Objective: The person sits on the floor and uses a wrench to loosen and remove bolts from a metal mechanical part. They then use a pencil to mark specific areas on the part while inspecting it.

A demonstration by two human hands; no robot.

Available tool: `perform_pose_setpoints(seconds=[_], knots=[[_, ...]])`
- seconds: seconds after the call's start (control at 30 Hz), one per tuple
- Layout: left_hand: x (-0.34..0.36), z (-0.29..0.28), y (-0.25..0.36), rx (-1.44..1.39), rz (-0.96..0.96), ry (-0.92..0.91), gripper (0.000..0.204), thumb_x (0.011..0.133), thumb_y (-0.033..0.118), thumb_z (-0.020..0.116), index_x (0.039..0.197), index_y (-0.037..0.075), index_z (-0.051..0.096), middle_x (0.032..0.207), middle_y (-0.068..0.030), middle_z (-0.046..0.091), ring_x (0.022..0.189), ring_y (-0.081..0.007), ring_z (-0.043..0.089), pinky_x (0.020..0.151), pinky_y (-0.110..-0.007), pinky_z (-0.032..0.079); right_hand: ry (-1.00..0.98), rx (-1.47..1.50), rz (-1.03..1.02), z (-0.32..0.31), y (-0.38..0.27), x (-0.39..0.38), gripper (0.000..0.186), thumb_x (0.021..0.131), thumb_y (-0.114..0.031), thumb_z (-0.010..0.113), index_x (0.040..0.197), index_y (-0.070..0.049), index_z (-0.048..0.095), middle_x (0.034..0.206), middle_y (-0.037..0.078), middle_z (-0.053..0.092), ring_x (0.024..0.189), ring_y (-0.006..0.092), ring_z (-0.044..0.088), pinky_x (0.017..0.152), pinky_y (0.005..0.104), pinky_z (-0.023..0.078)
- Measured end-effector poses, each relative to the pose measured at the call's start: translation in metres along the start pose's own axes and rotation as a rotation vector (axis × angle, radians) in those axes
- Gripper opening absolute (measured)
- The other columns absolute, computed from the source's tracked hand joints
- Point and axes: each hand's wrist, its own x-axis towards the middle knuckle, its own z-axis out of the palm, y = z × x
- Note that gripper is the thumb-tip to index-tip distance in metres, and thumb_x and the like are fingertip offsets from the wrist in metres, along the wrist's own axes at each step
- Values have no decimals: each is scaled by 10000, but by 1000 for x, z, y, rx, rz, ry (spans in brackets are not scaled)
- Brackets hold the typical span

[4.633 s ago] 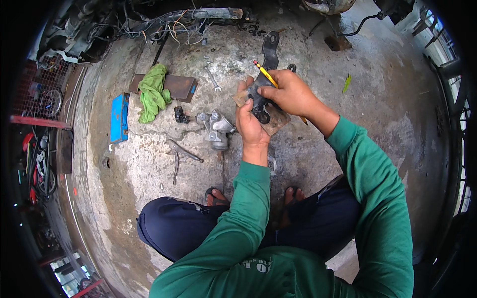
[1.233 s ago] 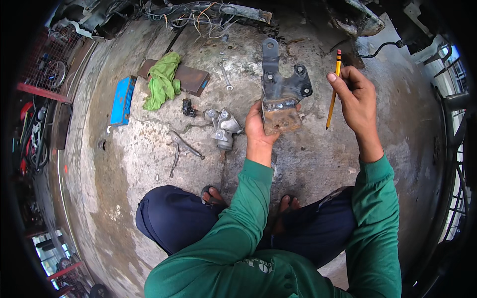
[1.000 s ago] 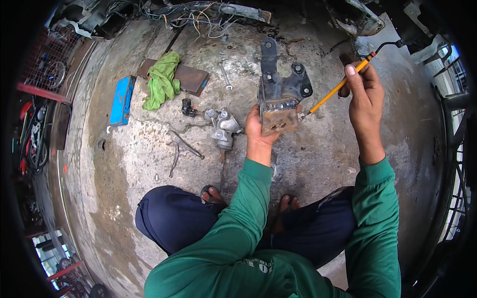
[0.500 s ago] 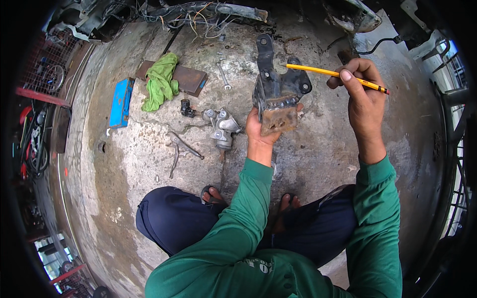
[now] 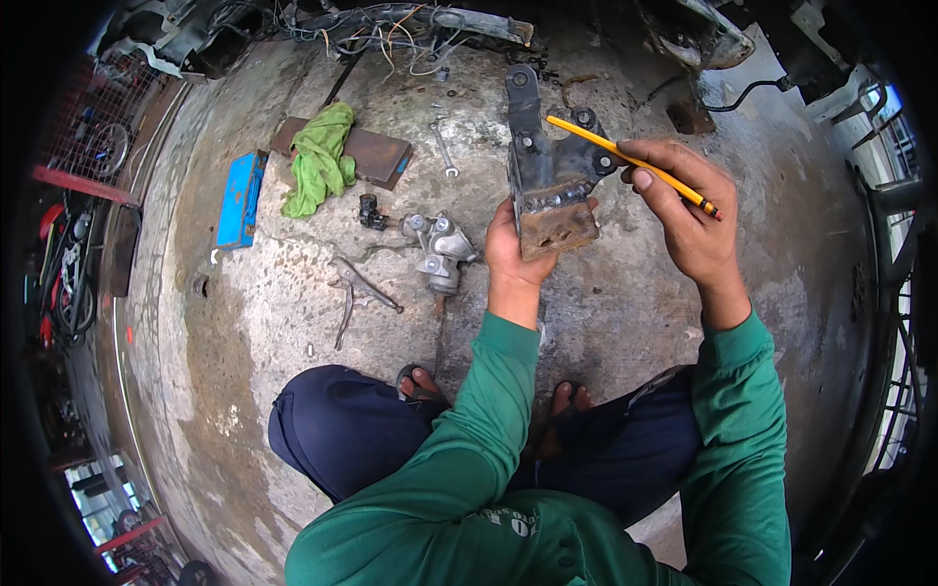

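Note:
A dark metal bracket (image 5: 552, 166) with bolt holes, a weld seam and a rusty lower plate is held up over the floor. My left hand (image 5: 516, 252) grips it from below, its fingers partly hidden behind the plate. Between thumb and fingers of my right hand (image 5: 694, 210) is a yellow pencil (image 5: 625, 154), slanting up to the left across the bracket's right lobe. Its tip lies in front of the bracket's upper part; whether it touches the metal I cannot tell.
On the concrete floor lie a silver metal steering-gear-like part (image 5: 439, 249), locking pliers (image 5: 359, 293), a wrench (image 5: 446, 149), a green cloth (image 5: 320, 161) over a rusty flat bar (image 5: 379, 156), and a blue case (image 5: 240, 201). Loose wiring (image 5: 391, 29) hangs at the far edge.
My right hand has moved slightly left and down, tilting the pencil more steeply and bringing its tip left and up over the bracket. The bracket has shifted a little to the right.

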Motion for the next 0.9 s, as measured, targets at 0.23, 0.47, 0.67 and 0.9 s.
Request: perform_pose_setpoints(seconds=[0.23, 0.47, 0.67, 0.9], knots=[[8, 6, 0, 451, 195, 243, 577, 1062, 344, 275, 1499, 18, 465, 1432, -284, 562, 1198, -583, 582, 1004, -728, 465, 87, 2, 92, 1, 8, -1, 254, 940, -97, 665, 1152, 19, 741, 1013, 125, 756, 914, 186, 705, 812, 305, 537], [11, -2, -1, 621, 410, 331, 522, 1061, 281, 288, 1527, 72, 400, 1394, -226, 599, 1162, -444, 658, 923, -682, 554, 71, 31, 106, 3, 10, 0, 253, 952, -110, 650, 1150, 19, 740, 1002, 118, 762, 888, 171, 696, 797, 300, 530], [11, -12, 1, 717, 492, 441, 524, 1049, 218, 324, 1561, 108, 351, 1391, -218, 591, 1138, -415, 671, 862, -668, 576, 83, 14, 130, 1, 12, -1, 251, 956, -123, 658, 1148, 16, 740, 1001, 112, 765, 892, 166, 699, 800, 302, 534], [9, -28, 17, 779, 620, 520, 491, 994, 141, 473, 1458, -12, 521, 1309, -180, 621, 1110, -298, 676, 900, -428, 596, 91, 54, 104, 4, 14, -1, 244, 956, -117, 668, 1144, 20, 738, 1002, 120, 766, 901, 169, 706, 797, 299, 538]])
